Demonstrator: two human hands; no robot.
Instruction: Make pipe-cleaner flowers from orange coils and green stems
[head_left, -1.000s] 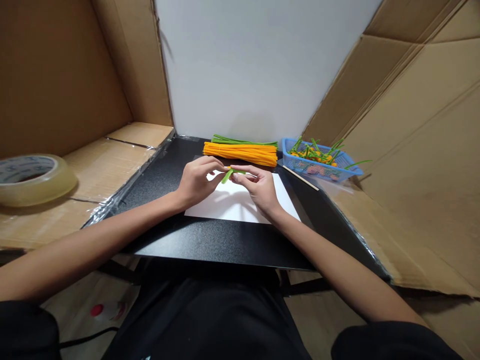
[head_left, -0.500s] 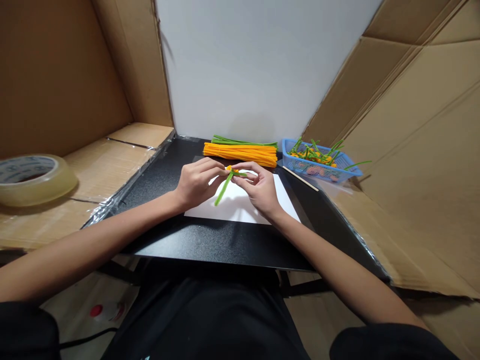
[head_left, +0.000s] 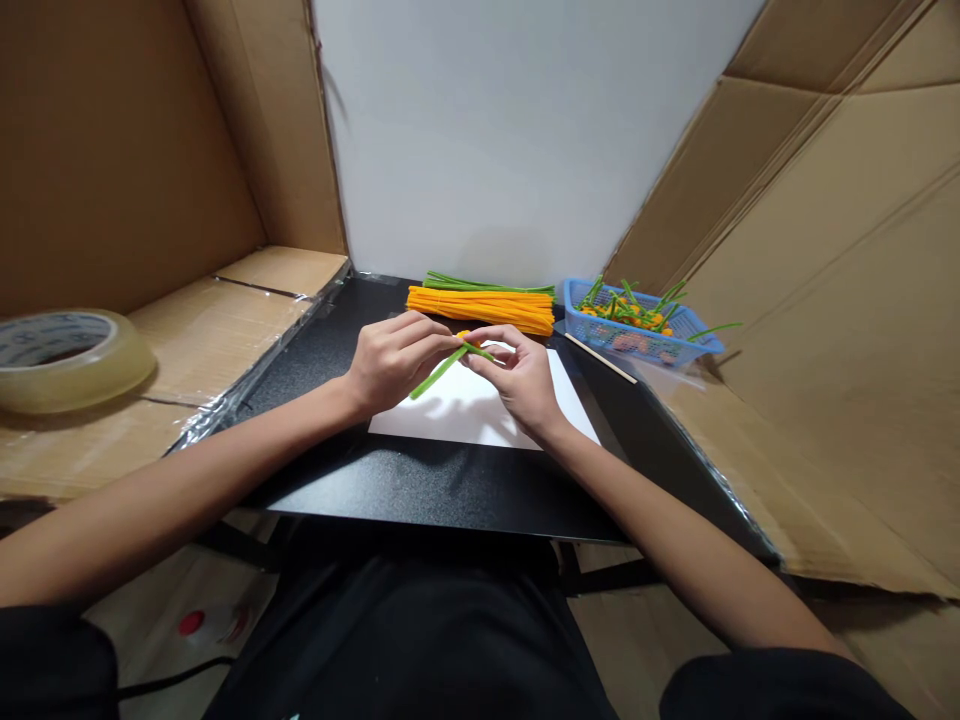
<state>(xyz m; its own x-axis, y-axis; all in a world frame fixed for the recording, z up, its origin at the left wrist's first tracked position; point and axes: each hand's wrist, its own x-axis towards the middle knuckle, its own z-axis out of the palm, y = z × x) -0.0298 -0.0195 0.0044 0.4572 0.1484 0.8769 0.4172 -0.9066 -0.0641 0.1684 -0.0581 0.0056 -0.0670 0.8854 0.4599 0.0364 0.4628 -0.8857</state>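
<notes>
Over a white sheet of paper (head_left: 480, 415), my two hands meet at a small orange and green pipe cleaner piece (head_left: 439, 374). My left hand (head_left: 396, 362) pinches it from the left, thumb and forefinger closed at the joint. From the other side, my right hand (head_left: 517, 378) grips the orange part with thumb and fingertips. One green stem slants down to the left below my left fingers, and a short green end points right. Fingertips cover much of the orange part.
Behind my hands lie a bundle of orange pipe cleaners (head_left: 487, 308) and green pipe cleaners (head_left: 442, 279). A blue basket (head_left: 645, 346) holds several orange-green pieces, beside a thin wooden stick (head_left: 598, 358). A tape roll (head_left: 112, 370) rests on cardboard at left.
The long green stem has swung up and to the left, lying closer to my left fingers. Both hands stay in nearly the same place.
</notes>
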